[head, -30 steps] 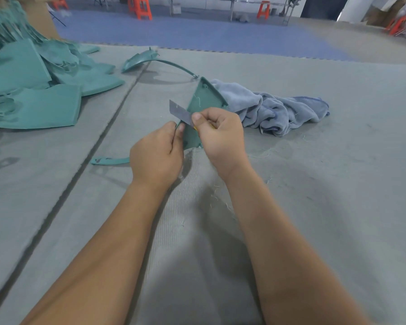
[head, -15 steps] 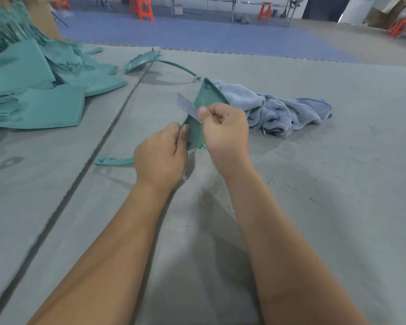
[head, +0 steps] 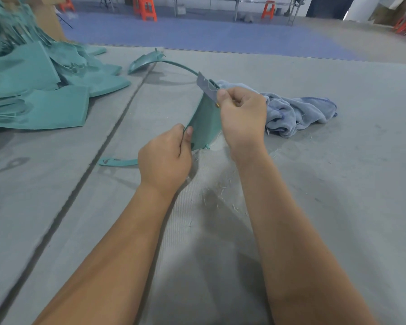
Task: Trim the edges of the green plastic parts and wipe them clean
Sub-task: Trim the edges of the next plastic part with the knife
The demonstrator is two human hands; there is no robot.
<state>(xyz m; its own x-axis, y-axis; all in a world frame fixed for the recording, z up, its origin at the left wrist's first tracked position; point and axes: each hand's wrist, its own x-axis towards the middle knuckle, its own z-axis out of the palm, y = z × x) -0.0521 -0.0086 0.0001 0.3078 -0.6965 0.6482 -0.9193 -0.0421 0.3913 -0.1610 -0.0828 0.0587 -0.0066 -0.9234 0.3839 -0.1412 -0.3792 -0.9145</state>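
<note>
Left hand (head: pixel 165 160) pinches lower corner of green plastic part (head: pixel 206 124), held up mid-frame above tabletop (head: pixel 338 184). Right hand (head: pixel 243 116) grips scraper blade (head: pixel 205 86) at upper edge. Part looks thin, light, flexible: hold near trimmed edge.

Green plastic part (head: pixel 205 124): triangular panel, held upright above the grey mat, thin curved strip arching from its top. Blue-grey cloth (head: pixel 295 111): crumpled, laid just behind it.
</note>
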